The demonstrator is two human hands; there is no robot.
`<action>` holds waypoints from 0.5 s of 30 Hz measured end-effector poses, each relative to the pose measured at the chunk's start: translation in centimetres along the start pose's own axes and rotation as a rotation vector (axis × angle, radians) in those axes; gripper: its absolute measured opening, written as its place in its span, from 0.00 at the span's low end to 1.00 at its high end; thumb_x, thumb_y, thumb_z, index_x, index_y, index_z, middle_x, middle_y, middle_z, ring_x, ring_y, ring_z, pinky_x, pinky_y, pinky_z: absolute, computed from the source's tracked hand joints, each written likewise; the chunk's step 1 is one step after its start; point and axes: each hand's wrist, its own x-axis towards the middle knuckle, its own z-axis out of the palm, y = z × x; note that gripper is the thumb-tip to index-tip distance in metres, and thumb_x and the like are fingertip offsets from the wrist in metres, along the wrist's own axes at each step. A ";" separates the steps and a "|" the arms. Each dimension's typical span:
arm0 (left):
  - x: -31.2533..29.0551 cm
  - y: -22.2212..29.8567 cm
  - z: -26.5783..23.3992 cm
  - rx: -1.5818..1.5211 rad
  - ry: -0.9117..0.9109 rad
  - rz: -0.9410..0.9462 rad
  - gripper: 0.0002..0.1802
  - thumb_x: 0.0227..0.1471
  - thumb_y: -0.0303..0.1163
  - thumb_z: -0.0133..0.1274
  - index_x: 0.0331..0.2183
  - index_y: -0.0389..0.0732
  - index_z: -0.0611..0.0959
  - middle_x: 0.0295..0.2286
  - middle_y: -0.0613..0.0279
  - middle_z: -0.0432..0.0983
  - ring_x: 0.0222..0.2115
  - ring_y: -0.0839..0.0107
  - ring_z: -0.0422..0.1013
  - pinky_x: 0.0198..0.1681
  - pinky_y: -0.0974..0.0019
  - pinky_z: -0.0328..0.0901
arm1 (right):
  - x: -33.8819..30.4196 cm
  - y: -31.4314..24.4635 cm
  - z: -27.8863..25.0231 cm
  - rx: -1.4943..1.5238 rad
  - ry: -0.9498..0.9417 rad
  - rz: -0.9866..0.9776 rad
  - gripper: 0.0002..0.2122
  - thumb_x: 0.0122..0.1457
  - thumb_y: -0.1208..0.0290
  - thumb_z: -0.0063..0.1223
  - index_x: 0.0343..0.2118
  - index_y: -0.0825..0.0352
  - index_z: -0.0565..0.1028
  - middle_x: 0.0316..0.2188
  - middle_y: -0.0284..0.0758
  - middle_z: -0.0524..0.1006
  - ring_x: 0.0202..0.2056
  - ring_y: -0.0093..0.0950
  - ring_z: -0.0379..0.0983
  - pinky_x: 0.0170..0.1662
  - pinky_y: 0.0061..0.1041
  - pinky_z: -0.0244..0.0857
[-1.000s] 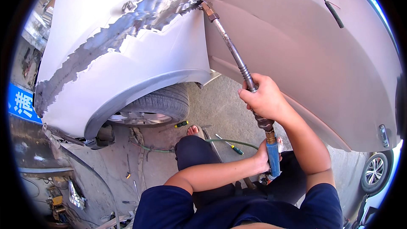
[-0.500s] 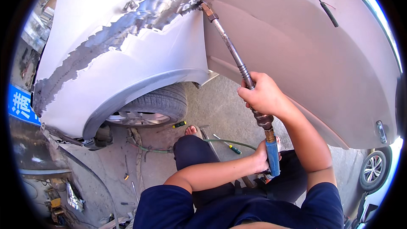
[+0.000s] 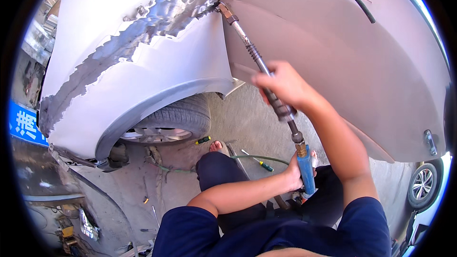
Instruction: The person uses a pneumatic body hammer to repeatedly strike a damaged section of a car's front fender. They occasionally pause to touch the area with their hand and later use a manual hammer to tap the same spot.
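Left hand (image 3: 294, 176): your fingers clasp the blue cylindrical handle (image 3: 306, 173), seemingly for steadiness | Right hand (image 3: 282, 85): your blurred fingers wrap the dark steel barrel (image 3: 284, 111), likely guiding it | Long steel rod tool (image 3: 255, 54): copper-coloured tip at white metal fender's (image 3: 181, 62) right edge, apparently anchored

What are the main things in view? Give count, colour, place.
Puller: one, metal with blue handle, centre
Car panel: one, white with bare metal band, upper left
Door: one, pinkish grey, upper right
Near wheel: one, dark tyre, under car panel
Far wheel: one, dark tyre, right edge
Screwdriver: one, green and yellow handle, ground
Tool: one, yellow and black handle, beside near wheel
Hose: one, green, ground
Sign: one, blue and white, left edge
Left hand: one, bare, around blue handle
Right hand: one, blurred, around puller
Shirt: one, navy, bottom edge
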 end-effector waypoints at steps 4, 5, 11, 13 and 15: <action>0.1 0.1 -0.3 0.055 -0.005 0.028 0.28 0.54 0.62 0.37 0.27 0.50 0.80 0.20 0.68 0.71 0.22 0.70 0.68 0.28 0.63 0.68 | -1.7 6.0 0.8 0.190 -0.025 -0.038 0.11 0.51 0.66 0.57 0.26 0.71 0.73 0.15 0.31 0.72 0.16 0.20 0.69 0.21 0.22 0.64; 0.3 0.3 -0.3 0.047 0.064 0.019 0.31 0.53 0.63 0.34 0.28 0.44 0.76 0.21 0.58 0.72 0.22 0.65 0.69 0.26 0.58 0.65 | -1.4 7.0 0.7 0.225 -0.025 -0.081 0.12 0.52 0.66 0.57 0.27 0.71 0.73 0.15 0.31 0.72 0.18 0.20 0.70 0.23 0.22 0.64; 0.6 0.6 -1.1 0.030 0.077 0.065 0.33 0.54 0.63 0.31 0.34 0.42 0.75 0.25 0.55 0.71 0.26 0.64 0.70 0.30 0.56 0.69 | 0.8 6.3 0.2 -0.043 0.092 -0.261 0.19 0.55 0.56 0.55 0.31 0.73 0.72 0.23 0.34 0.74 0.25 0.21 0.70 0.32 0.23 0.66; 0.5 0.5 -1.0 0.035 0.150 0.086 0.31 0.54 0.62 0.36 0.33 0.42 0.74 0.29 0.53 0.70 0.27 0.62 0.70 0.34 0.55 0.71 | 2.3 5.4 0.3 0.284 -0.014 -0.227 0.20 0.62 0.51 0.45 0.32 0.69 0.70 0.19 0.28 0.68 0.20 0.18 0.63 0.25 0.21 0.61; 0.2 0.5 -1.1 -0.055 0.135 0.055 0.28 0.51 0.61 0.43 0.32 0.43 0.74 0.29 0.53 0.70 0.27 0.61 0.70 0.34 0.55 0.71 | 3.9 5.1 -0.1 0.578 -0.315 -0.031 0.21 0.65 0.49 0.39 0.28 0.64 0.67 0.15 0.24 0.61 0.16 0.15 0.57 0.20 0.18 0.56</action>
